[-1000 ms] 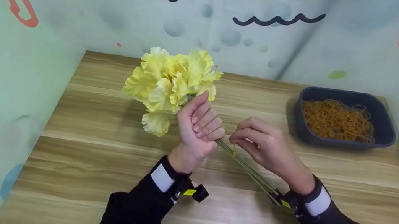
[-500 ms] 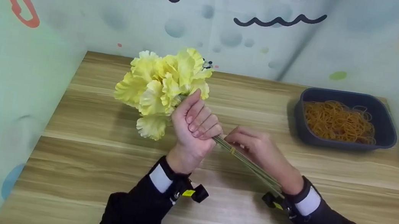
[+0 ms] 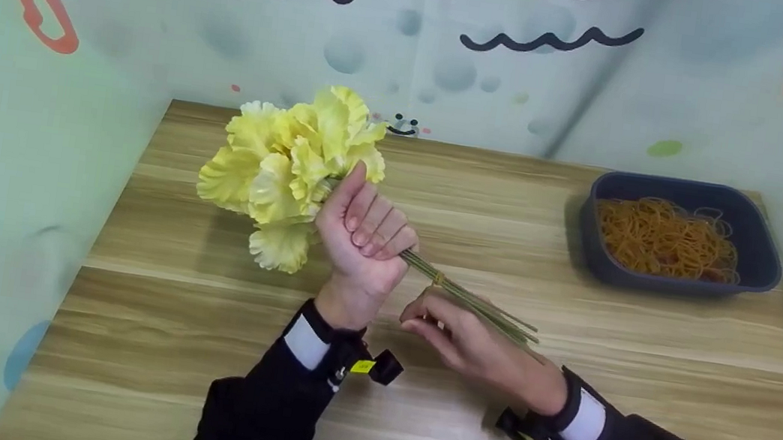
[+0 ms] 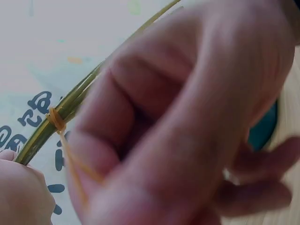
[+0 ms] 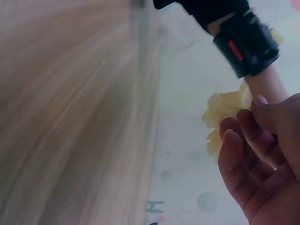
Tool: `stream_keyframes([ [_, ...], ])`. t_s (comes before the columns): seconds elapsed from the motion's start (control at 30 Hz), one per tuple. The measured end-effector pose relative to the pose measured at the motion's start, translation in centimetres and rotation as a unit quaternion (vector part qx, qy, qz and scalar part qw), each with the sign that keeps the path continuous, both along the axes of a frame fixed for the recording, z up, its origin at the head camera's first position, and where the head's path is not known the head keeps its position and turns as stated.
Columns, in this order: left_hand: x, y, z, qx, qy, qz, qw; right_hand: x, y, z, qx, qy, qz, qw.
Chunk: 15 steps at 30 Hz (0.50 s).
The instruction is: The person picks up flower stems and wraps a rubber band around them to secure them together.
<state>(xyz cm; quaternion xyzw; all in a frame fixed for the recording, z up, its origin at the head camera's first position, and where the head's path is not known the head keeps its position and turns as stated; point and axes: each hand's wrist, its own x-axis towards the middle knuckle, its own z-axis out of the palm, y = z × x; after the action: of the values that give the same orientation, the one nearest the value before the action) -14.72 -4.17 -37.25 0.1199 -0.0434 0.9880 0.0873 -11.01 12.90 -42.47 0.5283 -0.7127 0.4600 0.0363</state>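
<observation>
My left hand grips a bunch of yellow artificial flowers by the stems, just under the blooms. The bare green stems stick out from my fist toward the lower right. A rubber band is wound round them a little way below the fist. In the left wrist view, a loop of that band stretches to the thumb and forefinger of my right hand, which pinch it. The right hand lies just below the stems in the head view. Yellow petals show behind it in the right wrist view.
A dark blue plastic box at the back right holds a heap of rubber bands. The wooden tabletop is bounded by printed cloth walls at the back and sides. Cameras are strapped to both wrists.
The right hand has moved from above the stems, behind them, to below them, pulling the band round. The flowers and left hand have shifted left.
</observation>
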Motion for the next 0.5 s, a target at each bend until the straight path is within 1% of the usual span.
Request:
stream_keyframes([
  [0.07, -0.1, -0.2, 0.1, 0.003, -0.002, 0.002, 1.0000, 0.5, 0.1, 0.4, 0.008, -0.016, 0.004, 0.9998],
  [0.1, -0.1, -0.3, 0.2, 0.004, -0.002, 0.002, 1.0000, 0.7, 0.1, 0.6, 0.015, -0.015, -0.001, 0.9998],
  [0.27, -0.2, -0.5, 0.3, 0.001, -0.011, 0.011, 0.9999, 1.6, 0.1, 1.7, 0.042, 0.012, -0.029, 0.9986],
  [0.4, -0.3, -0.7, 0.2, -0.005, -0.015, 0.020, 0.9997, 2.3, 0.1, 2.4, 0.043, 0.036, -0.034, 0.9979],
  [0.5, -0.4, -0.8, 0.2, -0.010, -0.015, 0.027, 0.9995, 2.7, 0.2, 2.9, 0.045, 0.042, -0.039, 0.9974],
])
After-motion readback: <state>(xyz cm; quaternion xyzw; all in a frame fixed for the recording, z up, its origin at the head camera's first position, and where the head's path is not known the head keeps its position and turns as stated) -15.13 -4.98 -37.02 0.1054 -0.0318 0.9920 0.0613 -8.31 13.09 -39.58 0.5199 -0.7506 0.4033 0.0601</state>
